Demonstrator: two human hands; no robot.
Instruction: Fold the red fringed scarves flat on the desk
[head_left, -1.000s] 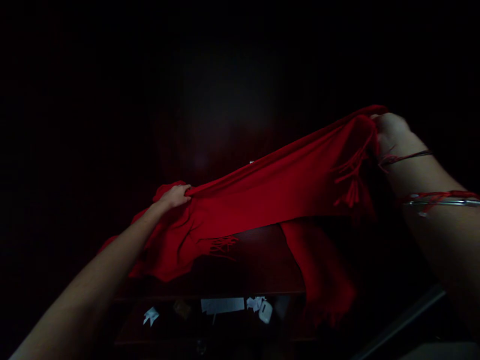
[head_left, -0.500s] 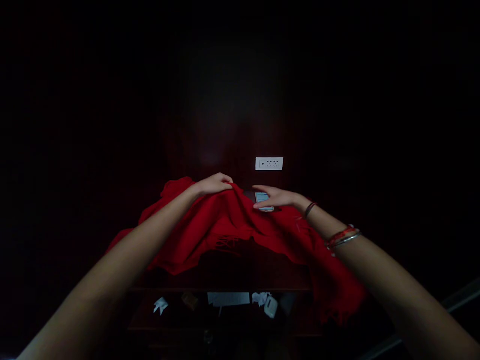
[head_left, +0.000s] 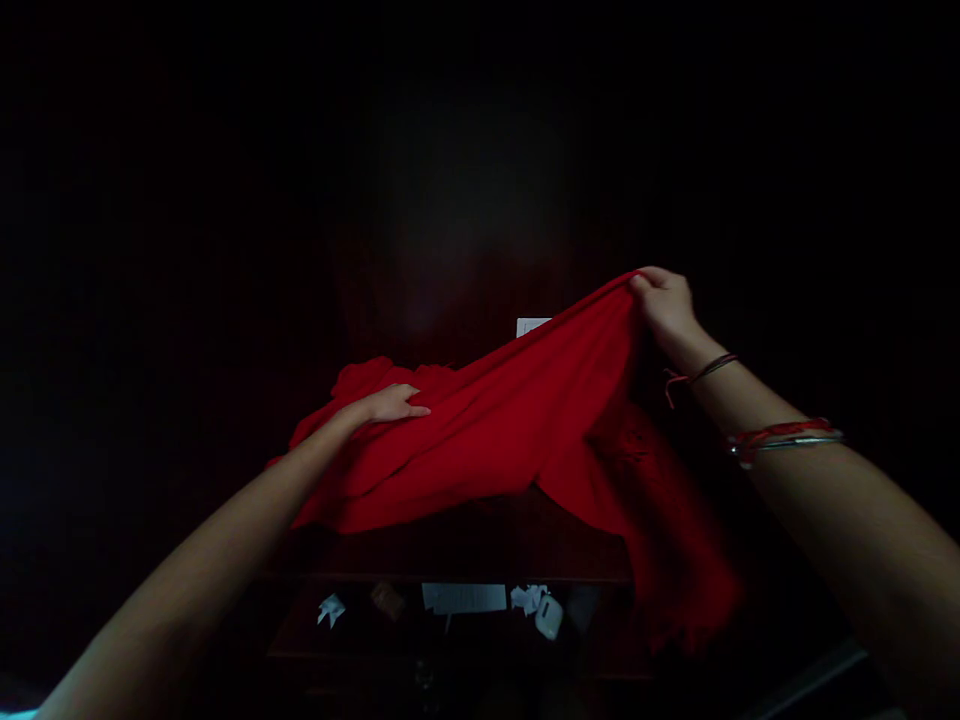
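Note:
A wide red scarf (head_left: 487, 425) with fringed ends is spread over a dark wooden surface (head_left: 480, 545). My right hand (head_left: 666, 305) pinches its upper edge and holds it raised at the right, so the cloth slopes up in a taut fold. My left hand (head_left: 390, 403) rests on the scarf farther left, thumb and fingers apart, with no cloth visibly gripped. One fringed end hangs off the right side of the surface.
Below is a drawer or shelf with crumpled paper (head_left: 529, 599), a white earbud case (head_left: 549, 617), a flat paper sheet (head_left: 465, 598), a brown piece (head_left: 388, 600) and a white scrap (head_left: 331, 610). Behind the scarf, a white wall socket (head_left: 531, 326) is partly covered. The surroundings are very dark.
My right hand let go of the scarf, came inward, then took its edge again and lifted it up to the right. My left hand released its fold. The phone seen earlier is now hidden.

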